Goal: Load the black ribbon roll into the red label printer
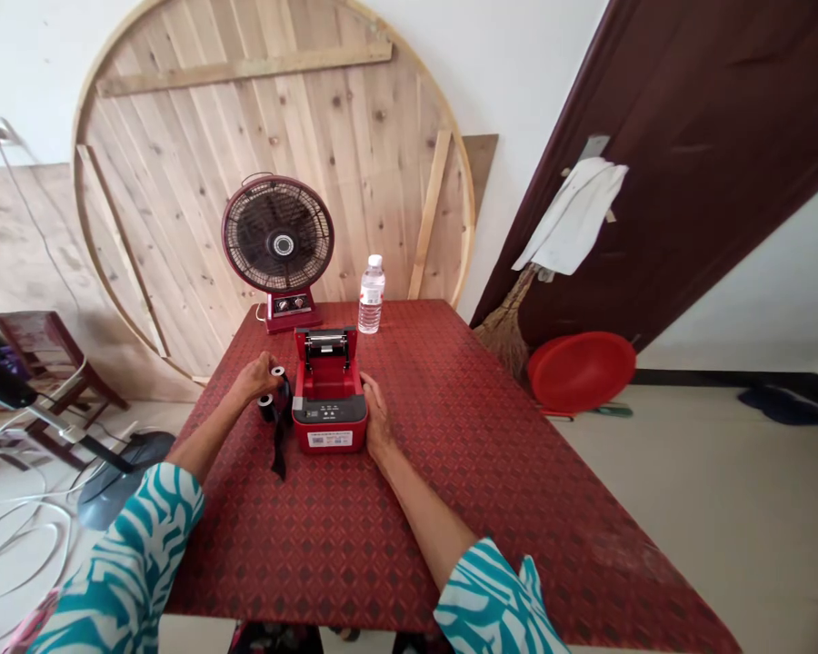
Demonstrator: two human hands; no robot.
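Note:
A small red printer (329,400) with its lid tipped open stands on the red patterned table (450,472). My left hand (257,376) is closed on a black ribbon with two small rolls (276,400) just left of the printer; a black strip hangs from it onto the table. My right hand (377,418) rests against the printer's right side, fingers laid along it and apart from nothing else.
A red table fan (278,245) and a clear water bottle (372,294) stand at the table's far end. A round wooden tabletop (382,163) leans on the wall behind. A red basin (579,371) and a broom (504,327) sit by the dark door (688,182). Cables and a wooden stool (41,363) lie left.

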